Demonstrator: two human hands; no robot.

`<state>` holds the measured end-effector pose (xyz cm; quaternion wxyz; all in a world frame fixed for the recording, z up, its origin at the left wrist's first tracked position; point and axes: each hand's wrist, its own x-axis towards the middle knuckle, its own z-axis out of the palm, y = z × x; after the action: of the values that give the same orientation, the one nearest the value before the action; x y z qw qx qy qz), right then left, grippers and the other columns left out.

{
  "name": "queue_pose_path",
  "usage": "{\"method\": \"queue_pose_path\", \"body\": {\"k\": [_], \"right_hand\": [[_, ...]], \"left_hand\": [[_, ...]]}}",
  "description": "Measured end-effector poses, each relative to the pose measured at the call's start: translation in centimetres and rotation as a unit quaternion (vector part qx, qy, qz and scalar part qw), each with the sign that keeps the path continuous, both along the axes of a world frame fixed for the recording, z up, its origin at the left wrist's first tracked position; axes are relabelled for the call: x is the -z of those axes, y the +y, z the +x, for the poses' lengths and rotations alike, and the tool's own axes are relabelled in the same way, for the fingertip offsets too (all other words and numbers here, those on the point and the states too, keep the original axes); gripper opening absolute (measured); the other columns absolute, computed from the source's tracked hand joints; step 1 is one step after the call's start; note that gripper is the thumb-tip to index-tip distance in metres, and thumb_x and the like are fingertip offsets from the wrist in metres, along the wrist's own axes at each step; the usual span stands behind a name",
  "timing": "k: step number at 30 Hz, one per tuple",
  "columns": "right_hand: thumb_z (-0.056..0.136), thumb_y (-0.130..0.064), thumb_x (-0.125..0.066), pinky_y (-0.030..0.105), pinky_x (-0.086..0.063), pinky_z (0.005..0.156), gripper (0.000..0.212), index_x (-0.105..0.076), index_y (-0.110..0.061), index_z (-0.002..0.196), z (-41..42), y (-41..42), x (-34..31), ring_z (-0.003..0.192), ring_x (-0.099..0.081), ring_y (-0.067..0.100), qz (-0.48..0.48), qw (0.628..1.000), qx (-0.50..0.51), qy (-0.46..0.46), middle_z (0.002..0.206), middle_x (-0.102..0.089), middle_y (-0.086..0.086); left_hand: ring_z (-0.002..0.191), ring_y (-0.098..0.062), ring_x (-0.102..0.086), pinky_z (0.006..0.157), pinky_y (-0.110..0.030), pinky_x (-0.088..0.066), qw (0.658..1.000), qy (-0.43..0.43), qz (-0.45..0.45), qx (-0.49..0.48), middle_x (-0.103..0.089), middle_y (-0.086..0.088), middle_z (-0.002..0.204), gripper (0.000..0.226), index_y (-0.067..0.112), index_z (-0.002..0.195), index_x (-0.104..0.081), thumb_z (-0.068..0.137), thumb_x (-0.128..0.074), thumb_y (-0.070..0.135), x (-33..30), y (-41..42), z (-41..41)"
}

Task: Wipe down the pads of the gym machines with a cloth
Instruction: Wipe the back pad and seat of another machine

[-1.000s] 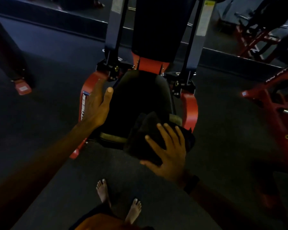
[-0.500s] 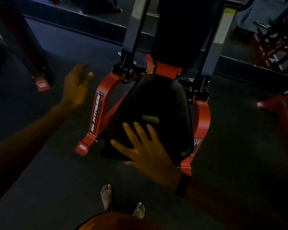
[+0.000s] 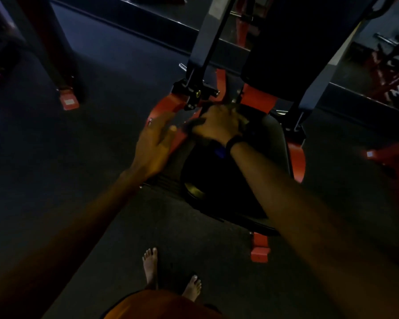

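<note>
Right hand (image 3: 217,124) curled at far left corner of seat pad (image 3: 235,171), likely bunching dark cloth there; cloth itself too dark to confirm. Left hand (image 3: 153,146) relaxed, fingers straight, beside red frame (image 3: 168,105), probably for balance.

Black seat pad (image 3: 228,180) on red-framed machine
Dark cloth (image 3: 195,125), barely visible, bunched at the pad's far end; upright black back pad (image 3: 293,49) behind

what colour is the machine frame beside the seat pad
Red-orange, clearest in the head view on the frame right of the black seat pad.
</note>
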<state>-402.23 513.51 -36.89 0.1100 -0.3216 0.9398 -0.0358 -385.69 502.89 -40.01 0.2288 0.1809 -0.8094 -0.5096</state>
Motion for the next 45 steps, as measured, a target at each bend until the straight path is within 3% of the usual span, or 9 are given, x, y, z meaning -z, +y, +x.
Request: {"method": "queue_pose_path", "body": {"k": [2,5,8,12,20,27,34,40,45], "right_hand": [[0.083,-0.057,-0.063,0.053,-0.023,0.117,0.050,-0.070,-0.024,0.120,-4.4,-1.2,0.2,0.136,-0.039,0.035,0.033,0.998,0.056,-0.017,0.137,-0.056,0.009],[0.088,-0.048,-0.060,0.053,-0.014,0.121,0.048,-0.064,-0.022,0.129,-4.1,-2.0,1.1,0.144,-0.027,0.035,0.041,0.999,0.033,-0.007,0.146,-0.047,0.011],[0.092,-0.056,-0.039,0.056,-0.012,0.121,0.056,-0.055,-0.028,0.138,3.5,1.7,1.2,0.150,-0.017,0.035,-0.030,0.998,-0.048,-0.004,0.155,-0.037,0.008],[0.092,-0.064,-0.018,0.052,-0.014,0.123,0.067,-0.031,-0.039,0.153,11.4,9.0,0.4,0.153,-0.013,0.027,-0.112,0.994,-0.011,0.005,0.163,-0.023,0.001],[0.100,-0.055,-0.038,0.059,-0.017,0.118,0.055,-0.035,-0.037,0.153,-8.9,7.3,2.5,0.144,-0.025,0.045,-0.078,0.954,0.287,0.033,0.163,-0.024,0.011],[0.100,-0.060,-0.027,0.046,-0.018,0.123,0.060,-0.036,-0.035,0.153,7.6,10.9,1.6,0.152,-0.020,0.027,-0.124,0.991,0.033,0.035,0.165,-0.023,0.002],[0.102,-0.047,-0.044,0.048,-0.029,0.116,0.053,-0.043,-0.026,0.151,-5.0,11.0,1.0,0.141,-0.035,0.042,-0.124,0.953,0.273,0.048,0.157,-0.036,0.016],[0.102,-0.050,-0.036,0.049,-0.028,0.118,0.049,-0.041,-0.035,0.149,9.6,5.7,1.0,0.145,-0.031,0.032,-0.127,0.988,0.011,0.084,0.158,-0.034,0.009],[0.101,-0.065,-0.030,0.057,-0.035,0.114,0.060,-0.053,-0.027,0.142,10.8,18.8,0.2,0.138,-0.044,0.038,-0.144,0.978,0.116,0.099,0.151,-0.047,0.013]], "left_hand": [[0.116,-0.003,-0.055,0.095,-0.022,-0.047,0.998,0.001,0.037,0.043,-0.054,0.021,0.129,0.037,0.037,0.140,-0.049,0.103,-0.046,0.035,-0.3,2.6,0.6],[0.119,0.008,-0.053,0.105,-0.039,-0.047,0.992,-0.013,0.104,0.073,-0.056,0.036,0.123,0.028,0.066,0.123,-0.045,0.106,-0.038,0.045,0.0,4.4,0.6],[0.142,-0.009,-0.038,0.118,-0.052,-0.031,0.992,-0.022,0.118,0.046,-0.045,0.016,0.150,0.047,0.047,0.143,-0.042,0.101,-0.028,0.063,1.3,5.0,-0.5],[0.152,-0.004,-0.012,0.124,-0.039,0.000,0.999,0.014,0.041,-0.014,-0.021,0.009,0.165,0.062,0.030,0.155,-0.031,0.101,-0.020,0.058,1.0,6.6,-1.4],[0.151,-0.002,-0.009,0.123,-0.048,-0.002,0.996,0.005,0.088,0.015,-0.013,0.013,0.166,0.052,0.048,0.152,-0.019,0.101,-0.021,0.057,1.2,6.1,-2.0],[0.149,-0.001,-0.006,0.118,-0.033,0.003,0.996,-0.027,0.065,0.057,-0.011,0.009,0.167,0.055,0.050,0.149,-0.013,0.096,-0.017,0.063,1.4,6.3,-2.0],[0.147,0.000,-0.009,0.120,-0.038,0.000,0.995,-0.028,0.052,0.083,-0.014,0.004,0.167,0.066,0.032,0.157,-0.020,0.098,-0.017,0.060,0.5,5.7,-2.7],[0.150,-0.008,-0.010,0.123,-0.046,-0.003,0.998,0.002,0.053,0.038,-0.013,0.002,0.167,0.070,0.029,0.156,-0.024,0.095,-0.017,0.063,0.9,6.1,-2.2],[0.147,-0.002,-0.014,0.123,-0.048,-0.005,0.996,0.018,0.081,0.037,-0.019,0.001,0.166,0.071,0.027,0.154,-0.028,0.094,-0.019,0.064,0.2,6.6,-2.4]]}}
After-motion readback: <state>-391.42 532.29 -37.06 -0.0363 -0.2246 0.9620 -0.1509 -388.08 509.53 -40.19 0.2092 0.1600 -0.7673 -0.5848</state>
